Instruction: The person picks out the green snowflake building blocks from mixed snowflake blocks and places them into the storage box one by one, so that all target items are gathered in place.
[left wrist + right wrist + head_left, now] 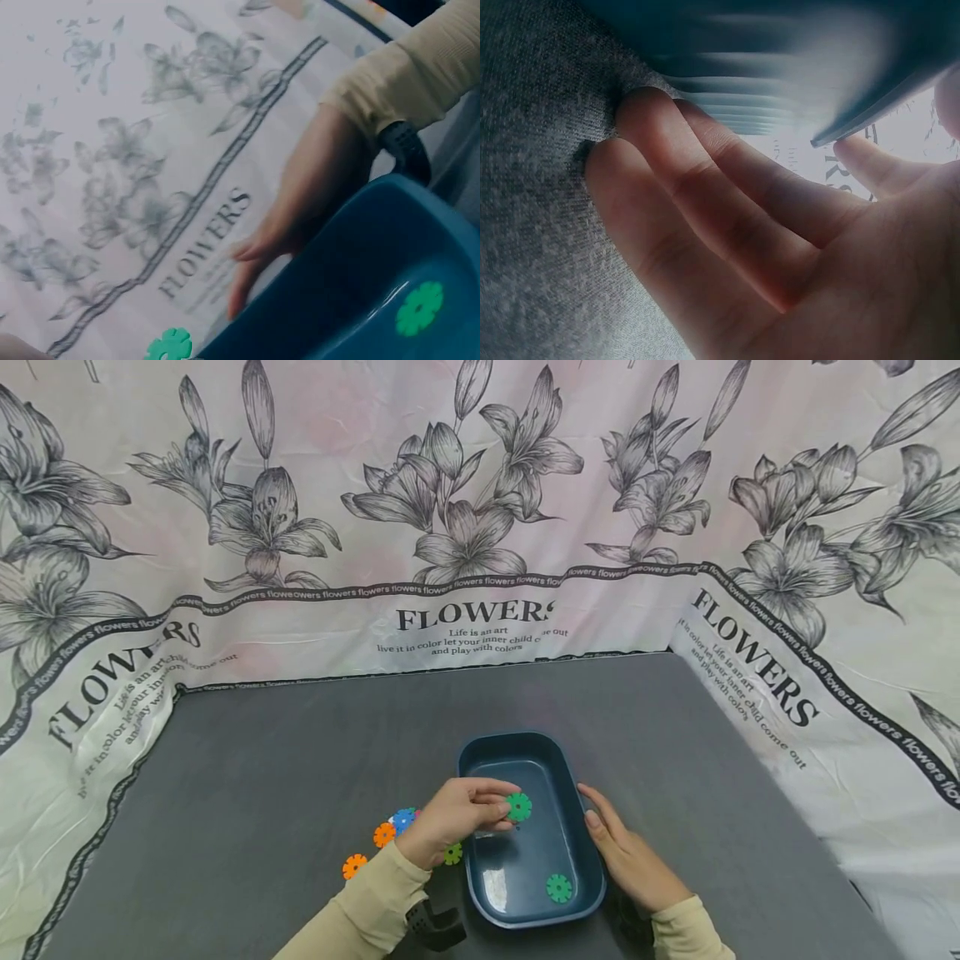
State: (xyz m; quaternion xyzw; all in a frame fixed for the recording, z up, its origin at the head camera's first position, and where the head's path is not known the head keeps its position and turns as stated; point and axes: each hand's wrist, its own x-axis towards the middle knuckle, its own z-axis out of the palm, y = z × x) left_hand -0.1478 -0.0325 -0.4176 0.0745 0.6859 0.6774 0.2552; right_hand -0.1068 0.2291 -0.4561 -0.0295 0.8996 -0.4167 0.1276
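Over the dark blue tray [517, 917], my left hand [468, 810] pinches a green flower-shaped disc [519, 807] between thumb and fingers. Another green disc [558, 888] lies on the tray's floor, toward its near right corner. My right hand [633, 860] touches the tray's right side, its fingers extended along the wall. From the right wrist view, the fingers [705, 187] of that hand are fairly straight, with some tips against the grey cloth beneath the tray. The held green disc [170, 343] also shows at the bottom of the left wrist view.
Left of the tray lie several loose discs: orange ones [355, 866], a blue one [403, 819] and a yellow-green one [453, 853], partly behind my left hand. A grey cloth-covered table [300, 760] spreads around the tray. Flower-printed curtain [465, 618] borders its back and sides.
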